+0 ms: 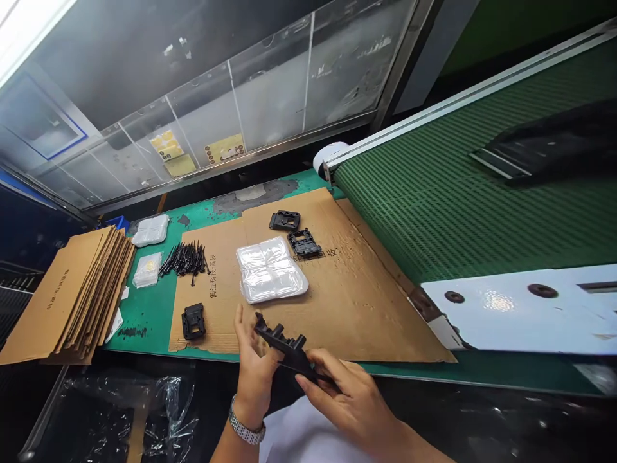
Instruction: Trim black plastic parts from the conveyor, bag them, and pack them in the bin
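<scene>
My left hand and my right hand both grip a black moulded plastic part just above the front edge of a flattened cardboard sheet. The left fingers press on its near end, and the right fingers wrap its lower end. Two similar black plastic parts lie at the far side of the sheet, with another at its near left. A clear plastic bag of packed items lies mid-sheet. A metal link watch sits on my left wrist.
A bundle of black cable ties and small clear bags lie on the green work mat. A stack of flat cardboard stands at left. A green conveyor belt runs along the right, and crumpled clear plastic lies below.
</scene>
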`<action>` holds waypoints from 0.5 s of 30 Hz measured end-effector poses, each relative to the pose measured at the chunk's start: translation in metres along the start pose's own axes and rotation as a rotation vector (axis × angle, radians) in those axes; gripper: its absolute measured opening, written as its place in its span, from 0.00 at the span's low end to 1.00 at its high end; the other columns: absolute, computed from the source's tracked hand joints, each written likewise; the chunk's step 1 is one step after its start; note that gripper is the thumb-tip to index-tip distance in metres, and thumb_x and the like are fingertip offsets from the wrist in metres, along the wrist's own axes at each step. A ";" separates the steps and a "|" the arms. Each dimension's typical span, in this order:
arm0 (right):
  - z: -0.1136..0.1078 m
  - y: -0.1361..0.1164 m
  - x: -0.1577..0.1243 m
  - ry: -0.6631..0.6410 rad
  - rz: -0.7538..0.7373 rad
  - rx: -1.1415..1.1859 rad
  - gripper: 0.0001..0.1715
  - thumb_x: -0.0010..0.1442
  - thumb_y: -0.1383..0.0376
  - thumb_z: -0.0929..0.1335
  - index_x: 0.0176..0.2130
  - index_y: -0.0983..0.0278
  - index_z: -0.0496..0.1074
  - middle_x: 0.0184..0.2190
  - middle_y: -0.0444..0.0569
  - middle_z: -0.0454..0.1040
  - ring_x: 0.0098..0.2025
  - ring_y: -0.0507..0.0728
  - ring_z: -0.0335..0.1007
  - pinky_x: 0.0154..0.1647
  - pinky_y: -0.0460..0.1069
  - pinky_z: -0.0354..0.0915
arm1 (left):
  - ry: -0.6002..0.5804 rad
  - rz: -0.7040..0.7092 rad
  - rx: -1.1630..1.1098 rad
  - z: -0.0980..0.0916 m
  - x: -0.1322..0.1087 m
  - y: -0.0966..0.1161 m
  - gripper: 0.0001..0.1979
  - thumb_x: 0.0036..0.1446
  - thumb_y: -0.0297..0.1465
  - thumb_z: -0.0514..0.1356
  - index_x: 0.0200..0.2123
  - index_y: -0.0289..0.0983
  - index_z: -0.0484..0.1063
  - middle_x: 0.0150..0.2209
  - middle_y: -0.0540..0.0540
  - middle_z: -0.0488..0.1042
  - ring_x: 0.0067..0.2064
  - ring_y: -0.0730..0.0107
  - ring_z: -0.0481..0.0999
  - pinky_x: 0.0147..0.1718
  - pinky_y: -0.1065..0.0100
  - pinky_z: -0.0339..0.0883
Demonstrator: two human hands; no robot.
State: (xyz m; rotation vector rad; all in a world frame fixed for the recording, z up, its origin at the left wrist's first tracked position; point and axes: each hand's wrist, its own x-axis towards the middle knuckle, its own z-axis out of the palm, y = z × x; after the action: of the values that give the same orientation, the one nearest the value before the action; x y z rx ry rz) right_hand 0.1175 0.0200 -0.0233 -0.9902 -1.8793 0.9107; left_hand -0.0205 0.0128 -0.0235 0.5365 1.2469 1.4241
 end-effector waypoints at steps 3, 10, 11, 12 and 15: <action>0.013 0.005 -0.004 0.181 -0.220 -0.123 0.09 0.61 0.62 0.61 0.38 0.64 0.64 0.23 0.46 0.72 0.22 0.50 0.67 0.23 0.43 0.63 | -0.022 -0.381 -0.465 0.007 -0.001 -0.009 0.22 0.41 0.40 0.65 0.40 0.38 0.68 0.35 0.45 0.72 0.35 0.66 0.72 0.37 0.63 0.66; -0.014 0.000 0.010 0.047 -0.320 -0.129 0.20 0.65 0.64 0.53 0.25 0.63 0.63 0.15 0.42 0.64 0.18 0.49 0.60 0.20 0.44 0.56 | 0.045 -0.239 -0.337 0.001 0.000 -0.008 0.27 0.38 0.38 0.67 0.44 0.40 0.67 0.21 0.55 0.65 0.20 0.79 0.64 0.21 0.75 0.59; -0.019 0.000 0.016 0.014 -0.318 -0.153 0.21 0.64 0.66 0.54 0.22 0.63 0.61 0.15 0.41 0.62 0.17 0.48 0.58 0.19 0.44 0.54 | 0.008 -0.239 -0.299 0.001 -0.002 -0.006 0.29 0.37 0.38 0.68 0.45 0.39 0.66 0.23 0.54 0.66 0.21 0.79 0.64 0.22 0.75 0.59; -0.023 0.000 0.021 -0.017 -0.323 -0.187 0.21 0.64 0.66 0.54 0.21 0.62 0.59 0.14 0.41 0.60 0.17 0.48 0.56 0.19 0.44 0.52 | -0.022 -0.244 -0.271 0.000 -0.004 -0.005 0.30 0.36 0.38 0.68 0.46 0.39 0.66 0.24 0.54 0.68 0.22 0.79 0.64 0.23 0.74 0.59; -0.028 0.000 0.030 -0.081 -0.388 -0.282 0.21 0.64 0.66 0.55 0.20 0.63 0.58 0.14 0.41 0.60 0.17 0.48 0.54 0.19 0.45 0.49 | -0.072 -0.256 -0.225 0.000 -0.010 -0.002 0.31 0.35 0.38 0.69 0.45 0.38 0.67 0.26 0.52 0.68 0.23 0.79 0.64 0.24 0.74 0.60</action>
State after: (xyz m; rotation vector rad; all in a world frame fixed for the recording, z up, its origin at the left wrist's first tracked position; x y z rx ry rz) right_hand 0.1308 0.0530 -0.0026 -0.7148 -2.2108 0.4712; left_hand -0.0165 0.0034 -0.0217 0.2618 1.0408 1.2946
